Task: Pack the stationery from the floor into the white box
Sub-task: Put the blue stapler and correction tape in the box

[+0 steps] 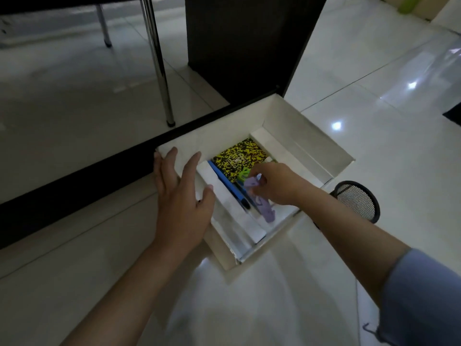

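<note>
The white box sits open on the tiled floor in the middle of the head view. Inside lie a yellow-and-black speckled notebook, a blue pen and a lilac plastic item. My left hand rests flat, fingers spread, on the box's left flap and rim. My right hand reaches into the box, its fingers pinched on the lilac item's upper end, next to a small green piece. What lies under my right hand is hidden.
A black mesh pen cup stands on the floor just right of the box. A dark desk panel and black base rail run behind the box. Chrome table legs stand beyond.
</note>
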Motion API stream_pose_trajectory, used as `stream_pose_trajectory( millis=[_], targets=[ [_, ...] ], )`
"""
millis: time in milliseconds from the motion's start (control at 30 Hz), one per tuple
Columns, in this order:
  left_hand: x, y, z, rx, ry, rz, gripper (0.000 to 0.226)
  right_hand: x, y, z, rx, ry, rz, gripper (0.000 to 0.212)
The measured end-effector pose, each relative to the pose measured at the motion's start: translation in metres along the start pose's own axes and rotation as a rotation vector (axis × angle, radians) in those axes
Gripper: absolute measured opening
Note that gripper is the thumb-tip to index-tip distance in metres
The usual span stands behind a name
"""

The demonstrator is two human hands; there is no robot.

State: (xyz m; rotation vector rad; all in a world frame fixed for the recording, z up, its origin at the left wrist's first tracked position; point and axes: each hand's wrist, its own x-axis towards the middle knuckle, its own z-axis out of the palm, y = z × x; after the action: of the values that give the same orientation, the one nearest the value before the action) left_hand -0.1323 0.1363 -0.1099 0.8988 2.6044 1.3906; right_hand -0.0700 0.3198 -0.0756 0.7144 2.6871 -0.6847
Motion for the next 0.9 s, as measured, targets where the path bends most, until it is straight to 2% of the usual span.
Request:
stream_pose_trajectory(
  millis=[167, 300, 533, 800, 900],
  targets=[
    [0.001, 0.001, 0.0, -0.006, 0.022, 0.002, 0.058, 0.003, -0.006, 0.004, -0.273, -0.098, 0.061, 0.032],
    [0.0, 0.003, -0.001, 0.003, 0.03, 0.009, 0.058, 0.006, -0.012, 0.006, -0.345, -0.147, 0.07, 0.022],
    [0.001, 0.001, 0.001, -0.023, 0.027, -0.006, 0.058, 0.011, -0.027, 0.001, -0.501, -0.251, 0.033, 0.03],
    [0.001, 0.001, 0.002, -0.029, 0.027, -0.002, 0.058, 0.019, -0.027, 0.002, -0.519, -0.337, 0.072, 0.031],
    [0.001, 0.0, 0.002, -0.024, 0.025, 0.002, 0.058, 0.016, -0.021, 0.004, -0.45, -0.269, 0.059, 0.031]
  ],
)
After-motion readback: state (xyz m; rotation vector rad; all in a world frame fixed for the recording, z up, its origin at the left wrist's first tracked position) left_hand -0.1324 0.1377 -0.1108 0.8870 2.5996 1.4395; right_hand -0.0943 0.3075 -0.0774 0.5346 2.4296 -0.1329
